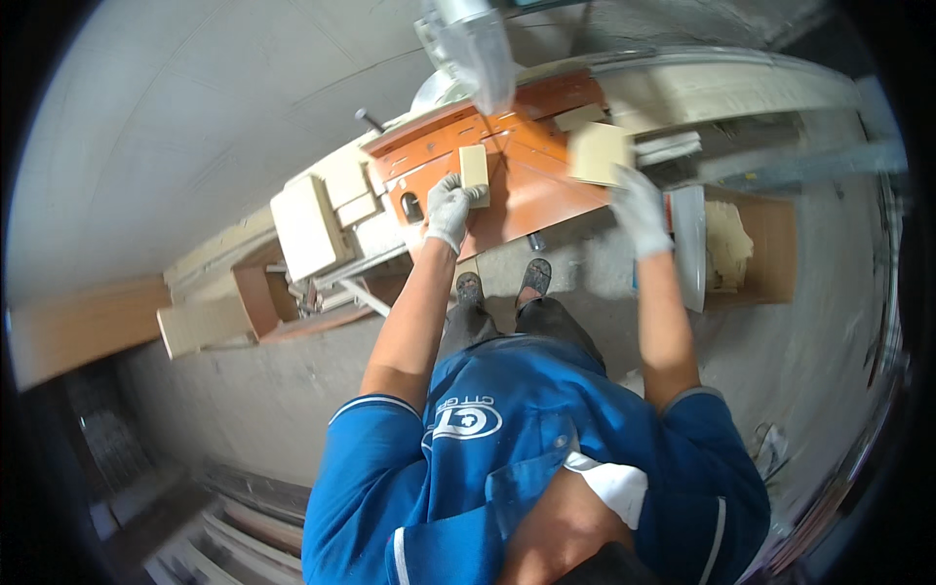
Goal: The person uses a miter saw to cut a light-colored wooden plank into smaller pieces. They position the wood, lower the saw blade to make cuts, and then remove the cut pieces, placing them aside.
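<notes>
My left hand (449, 209), in a pale work glove, grips the near end of a narrow cream block (474, 168). That block lies over an orange metal machine table (541, 185). My right hand (640, 210), also gloved and blurred by motion, holds a squarish cream board piece (599, 153) by its near right corner, at the table's right end. A smaller cream piece (579, 118) shows just behind that board. Beyond the two hands, a machine head with a translucent guard (482, 60) hangs over the table's back edge.
Cream blocks (307, 226) stand on the bench left of the orange table. A wooden box (265, 292) with scraps sits lower left, and another open box (765, 244) with cream pieces stands at right. White strips (669, 147) lie on the bench at right. My feet are on the grey floor.
</notes>
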A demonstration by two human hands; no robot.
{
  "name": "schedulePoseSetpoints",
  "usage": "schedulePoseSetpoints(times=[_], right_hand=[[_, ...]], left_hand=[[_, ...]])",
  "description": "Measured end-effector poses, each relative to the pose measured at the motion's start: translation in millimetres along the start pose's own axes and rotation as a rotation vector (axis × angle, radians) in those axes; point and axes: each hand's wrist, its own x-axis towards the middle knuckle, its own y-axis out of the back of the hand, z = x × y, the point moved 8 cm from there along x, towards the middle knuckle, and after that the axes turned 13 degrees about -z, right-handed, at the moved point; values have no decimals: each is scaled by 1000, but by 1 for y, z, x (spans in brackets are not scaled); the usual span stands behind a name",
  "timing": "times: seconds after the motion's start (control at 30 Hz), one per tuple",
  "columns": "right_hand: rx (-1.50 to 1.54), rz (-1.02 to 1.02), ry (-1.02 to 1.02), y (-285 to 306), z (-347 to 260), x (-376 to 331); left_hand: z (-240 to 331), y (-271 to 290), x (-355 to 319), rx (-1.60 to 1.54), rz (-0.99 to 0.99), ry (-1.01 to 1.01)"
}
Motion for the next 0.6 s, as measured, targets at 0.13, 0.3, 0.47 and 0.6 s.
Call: schedulePoseSetpoints(times=[0.13, 0.3, 0.47, 0.6], right_hand=[[-1836, -12, 188, 116, 19, -98], [488, 373, -254, 224, 101, -229], [680, 475, -629, 131, 143, -321], [542, 444, -732, 46, 168, -346]], left_hand=[[-24, 54, -90, -45, 47, -89], [-92, 135, -217, -384, 259, 71], [-175, 242, -307, -758, 535, 128], [-148, 399, -348, -771, 726, -197]])
